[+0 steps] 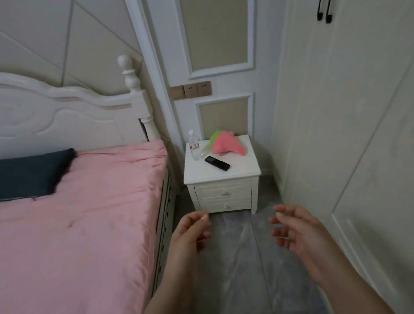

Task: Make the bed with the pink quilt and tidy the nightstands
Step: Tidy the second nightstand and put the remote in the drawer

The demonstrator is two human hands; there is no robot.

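Note:
The pink quilt (pixel 76 232) lies spread flat over the bed at the left, with a dark blue pillow (pixel 23 175) near the white headboard (pixel 53 121). A white nightstand (pixel 237 171) stands ahead beside the bed. On it are a clear water bottle (pixel 194 145), a black remote (pixel 217 163) and a pink and green plush toy (pixel 226 143). My left hand (pixel 190 234) and my right hand (pixel 296 226) hover over the floor in front of the nightstand. Both hold nothing, with their fingers loosely curled and apart.
A grey tiled floor (pixel 239 267) forms a narrow aisle between the bed and a cream wardrobe (pixel 366 141) at the right, which has black handles (pixel 325 1). Wall sockets (pixel 195 90) sit above the nightstand. The nightstand has two shut drawers (pixel 224 198).

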